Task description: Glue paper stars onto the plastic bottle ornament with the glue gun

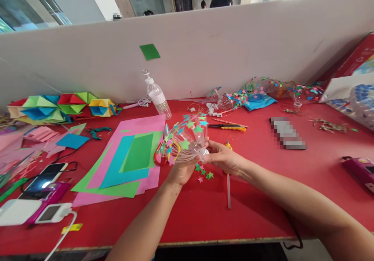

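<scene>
Between my two hands is a cut clear plastic bottle top (193, 138), its thin strips fanned out with coloured paper stars on them. My left hand (182, 170) supports it from below, closed around its lower side. With thumb and fingers, my right hand (220, 156) grips the neck end by the white cap (206, 152). Several loose paper stars (209, 175) lie on the table just below. A yellow-tipped tool (228, 146) is partly hidden behind my right wrist, with a clear stick (229, 194) showing below it. Red-handled scissors (159, 158) rest left of the bottle top, partly covered.
Coloured paper sheets (137, 152) lie left on the red table (193, 218). A clear bottle (158, 97) stands near the white partition (187, 58). More star-covered bottle pieces (257, 87) are at the back right. Folded paper shapes (43, 107), a phone (43, 179) and a cutter (233, 128) lie around.
</scene>
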Available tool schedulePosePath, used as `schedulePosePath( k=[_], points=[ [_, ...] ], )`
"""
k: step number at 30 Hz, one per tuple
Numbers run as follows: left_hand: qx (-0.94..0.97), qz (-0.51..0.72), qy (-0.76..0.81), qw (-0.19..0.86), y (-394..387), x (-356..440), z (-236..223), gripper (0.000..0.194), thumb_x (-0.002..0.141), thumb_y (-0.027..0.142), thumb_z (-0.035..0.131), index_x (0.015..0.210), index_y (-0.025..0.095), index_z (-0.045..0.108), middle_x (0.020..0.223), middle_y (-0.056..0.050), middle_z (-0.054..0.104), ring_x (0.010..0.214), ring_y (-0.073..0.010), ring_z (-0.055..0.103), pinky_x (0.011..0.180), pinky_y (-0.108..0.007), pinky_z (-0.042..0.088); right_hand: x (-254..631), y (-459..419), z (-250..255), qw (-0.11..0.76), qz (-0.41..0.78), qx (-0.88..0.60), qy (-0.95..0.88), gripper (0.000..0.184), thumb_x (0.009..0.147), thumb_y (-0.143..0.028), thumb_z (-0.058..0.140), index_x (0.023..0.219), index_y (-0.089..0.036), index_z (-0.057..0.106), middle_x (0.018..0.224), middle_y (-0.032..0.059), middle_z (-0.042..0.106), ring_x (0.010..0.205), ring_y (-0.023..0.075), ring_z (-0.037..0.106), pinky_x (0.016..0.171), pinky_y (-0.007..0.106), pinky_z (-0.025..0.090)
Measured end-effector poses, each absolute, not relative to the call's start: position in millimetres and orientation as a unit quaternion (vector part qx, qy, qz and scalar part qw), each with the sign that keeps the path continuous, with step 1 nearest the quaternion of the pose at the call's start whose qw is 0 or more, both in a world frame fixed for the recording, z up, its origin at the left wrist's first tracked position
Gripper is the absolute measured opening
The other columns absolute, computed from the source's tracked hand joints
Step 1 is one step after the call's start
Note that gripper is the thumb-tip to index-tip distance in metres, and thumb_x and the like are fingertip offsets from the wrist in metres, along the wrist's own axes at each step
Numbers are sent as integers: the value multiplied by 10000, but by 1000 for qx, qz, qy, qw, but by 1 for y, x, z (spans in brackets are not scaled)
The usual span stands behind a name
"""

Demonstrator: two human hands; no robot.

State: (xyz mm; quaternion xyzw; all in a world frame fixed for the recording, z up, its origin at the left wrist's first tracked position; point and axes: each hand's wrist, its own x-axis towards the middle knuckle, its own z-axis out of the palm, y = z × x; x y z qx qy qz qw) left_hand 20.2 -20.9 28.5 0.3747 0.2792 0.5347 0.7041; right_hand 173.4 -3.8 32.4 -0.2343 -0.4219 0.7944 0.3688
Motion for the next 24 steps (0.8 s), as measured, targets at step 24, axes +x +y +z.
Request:
schedulePosePath(
  k=[24],
  points=[
    [347,642,416,543,17,-1,3,200,585,242,803,747,166,712,762,-9,693,749,-149,620,745,-273,459,196,17,37,300,498,-437,-686,310,669,-347,696,929,-193,626,723,-31,572,641,107,526,593,241,420]
  ],
)
